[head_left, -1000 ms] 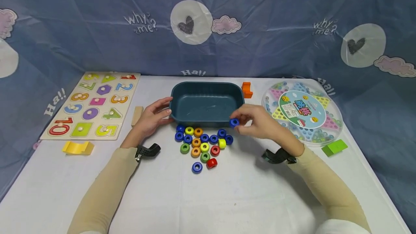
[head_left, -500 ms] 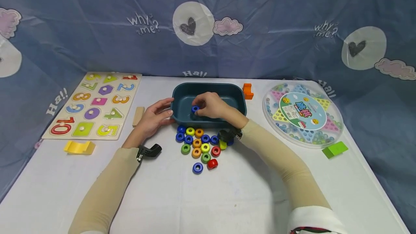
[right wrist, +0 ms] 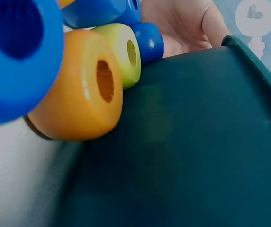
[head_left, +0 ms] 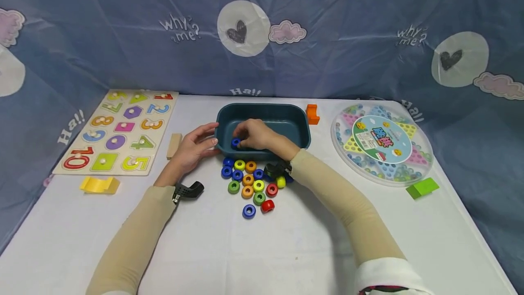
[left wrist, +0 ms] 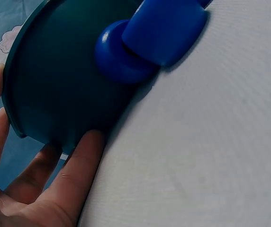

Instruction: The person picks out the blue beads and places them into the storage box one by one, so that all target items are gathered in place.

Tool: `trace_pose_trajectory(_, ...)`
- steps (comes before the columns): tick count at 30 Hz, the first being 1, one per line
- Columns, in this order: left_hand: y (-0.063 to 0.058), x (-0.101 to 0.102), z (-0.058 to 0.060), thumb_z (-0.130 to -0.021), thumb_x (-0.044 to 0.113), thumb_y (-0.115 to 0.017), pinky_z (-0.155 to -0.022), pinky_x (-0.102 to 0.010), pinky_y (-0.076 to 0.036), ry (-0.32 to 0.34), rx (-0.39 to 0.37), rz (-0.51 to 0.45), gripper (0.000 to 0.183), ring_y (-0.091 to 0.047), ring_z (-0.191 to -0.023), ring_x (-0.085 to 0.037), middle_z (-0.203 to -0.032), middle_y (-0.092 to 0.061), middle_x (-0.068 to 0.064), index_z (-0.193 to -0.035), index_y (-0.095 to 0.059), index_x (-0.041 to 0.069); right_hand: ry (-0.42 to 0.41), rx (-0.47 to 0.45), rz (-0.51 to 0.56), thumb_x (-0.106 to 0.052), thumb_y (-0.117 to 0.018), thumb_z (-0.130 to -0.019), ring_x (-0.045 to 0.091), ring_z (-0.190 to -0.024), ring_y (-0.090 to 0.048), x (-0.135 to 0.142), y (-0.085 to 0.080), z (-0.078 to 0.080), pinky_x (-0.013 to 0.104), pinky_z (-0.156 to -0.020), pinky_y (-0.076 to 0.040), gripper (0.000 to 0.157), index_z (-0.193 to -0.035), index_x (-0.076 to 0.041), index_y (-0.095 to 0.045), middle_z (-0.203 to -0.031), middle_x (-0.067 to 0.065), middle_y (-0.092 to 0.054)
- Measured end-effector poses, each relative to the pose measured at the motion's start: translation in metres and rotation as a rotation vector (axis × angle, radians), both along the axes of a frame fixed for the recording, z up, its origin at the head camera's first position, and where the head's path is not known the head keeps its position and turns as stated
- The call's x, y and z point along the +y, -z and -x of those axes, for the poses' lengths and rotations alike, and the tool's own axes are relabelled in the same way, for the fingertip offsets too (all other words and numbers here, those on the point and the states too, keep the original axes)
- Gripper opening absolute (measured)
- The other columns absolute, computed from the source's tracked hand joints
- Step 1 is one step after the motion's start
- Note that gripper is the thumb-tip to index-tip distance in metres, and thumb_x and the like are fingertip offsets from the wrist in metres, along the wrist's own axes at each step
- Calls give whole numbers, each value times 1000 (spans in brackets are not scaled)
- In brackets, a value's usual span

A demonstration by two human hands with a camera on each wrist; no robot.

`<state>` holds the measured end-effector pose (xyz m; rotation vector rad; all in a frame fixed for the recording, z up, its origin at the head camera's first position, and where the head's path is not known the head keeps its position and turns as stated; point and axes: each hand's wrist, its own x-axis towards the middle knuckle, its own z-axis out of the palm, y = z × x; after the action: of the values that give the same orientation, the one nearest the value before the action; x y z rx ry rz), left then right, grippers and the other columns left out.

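A dark teal plastic tub [head_left: 286, 126] stands at the back middle of the table. My left hand [head_left: 194, 150] rests its fingers on the tub's left wall; in the left wrist view the spread fingers [left wrist: 74, 177] touch its side. Inside the tub, toward its left end, my right hand [head_left: 259, 135] pinches a blue bead [head_left: 235, 140] between thumb and fingertips. Just in front of the tub lie several loose beads: blue, yellow, orange, green and red [head_left: 267, 205]. The right wrist view shows an orange bead [right wrist: 71, 94] close to the tub's outer wall.
On the left lies a wooden number puzzle board [head_left: 94, 124], with a yellow block [head_left: 99, 185] before it and a wooden block [head_left: 174, 145] beside it. An orange block [head_left: 312, 114], a round marble game box [head_left: 382, 138] and a green block [head_left: 423, 188] are on the right.
My right hand has carried the blue bead from the tub's front right corner over and into its left part, lower now. My left hand has stayed at the left wall.
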<state>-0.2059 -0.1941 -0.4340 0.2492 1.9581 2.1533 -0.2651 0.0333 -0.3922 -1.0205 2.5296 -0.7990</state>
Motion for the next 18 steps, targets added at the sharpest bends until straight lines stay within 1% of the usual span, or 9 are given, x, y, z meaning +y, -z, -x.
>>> trace_pose_trajectory(6, -1, 1, -1, -96, 8, -60, -86, -30, -60, -6, -3, 2, 56, -59, -111, -15, -140, -40, -16, -147, -38, 3, -5, -4, 20, -8, -75, -84, 19, -98, -68, 2, 0, 0, 23, -84, -58, 29, -112, -5, -69, -108, 9, -72)
trace_pose_trajectory(10, 0, 2, -1, -96, 8, -59, -86, -30, -60, -9, -4, 8, 56, -58, -112, -15, -141, -40, -17, -147, -37, 3, -2, 7, 56, -11, -73, -85, 19, -102, -67, 12, -4, -4, 24, -86, -58, 32, -117, -6, -68, -114, 9, -70)
trace_pose_trajectory(13, 0, 2, 0, -96, 8, -59, -86, -30, -60, -11, -3, 12, 56, -58, -112, -15, -143, -39, -19, -147, -36, 3, 6, 4, 86, -14, -72, -87, 20, -103, -67, 29, -13, -11, 27, -87, -58, 35, -120, -6, -66, -119, 10, -68)
trace_pose_trajectory(16, 0, 2, 0, -96, 8, -60, -86, -30, -60, -13, -4, 11, 57, -58, -112, -16, -143, -38, -19, -148, -36, 3, 10, 20, 105, -16, -71, -88, 22, -98, -68, 54, -24, -22, 31, -86, -59, 36, -122, -4, -65, -118, 13, -68)
trace_pose_trajectory(18, 0, 2, -1, -96, 8, -60, -85, -30, -60, -16, -4, 7, 57, -58, -112, -16, -142, -38, -19, -148, -36, 2, 18, 38, 123, -16, -71, -88, 21, -92, -69, 72, -29, -31, 32, -83, -60, 35, -120, -4, -65, -115, 15, -69)
